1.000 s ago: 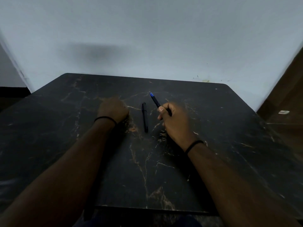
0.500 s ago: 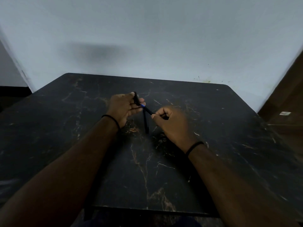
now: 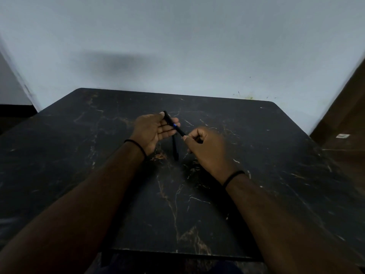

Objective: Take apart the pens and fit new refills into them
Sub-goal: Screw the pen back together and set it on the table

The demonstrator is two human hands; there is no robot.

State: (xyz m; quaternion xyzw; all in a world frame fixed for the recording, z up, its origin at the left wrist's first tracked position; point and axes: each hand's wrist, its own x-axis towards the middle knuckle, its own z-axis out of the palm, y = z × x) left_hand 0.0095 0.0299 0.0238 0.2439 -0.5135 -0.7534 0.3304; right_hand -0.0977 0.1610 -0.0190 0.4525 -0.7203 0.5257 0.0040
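A black pen with a blue band [image 3: 176, 126] is held above the dark marble table [image 3: 197, 194], slanting from upper left to lower right. My left hand [image 3: 153, 131] is palm up, with its thumb and fingers pinching the pen's far end. The near end is pinched in the curled fingers of my right hand [image 3: 207, 149]. A second black pen [image 3: 175, 149] lies flat on the table just below and between my hands, pointing toward me. Its far end is hidden behind my left fingers.
The table's back edge meets a pale wall [image 3: 177, 46]. Brown flooring with a small white object [image 3: 342, 136] lies to the right of the table. The table's front edge [image 3: 177, 253] is near my body.
My left hand rose off the table and took the far end of the pen that my right hand alone was holding. The right hand swung that end leftward. The second pen stayed put.
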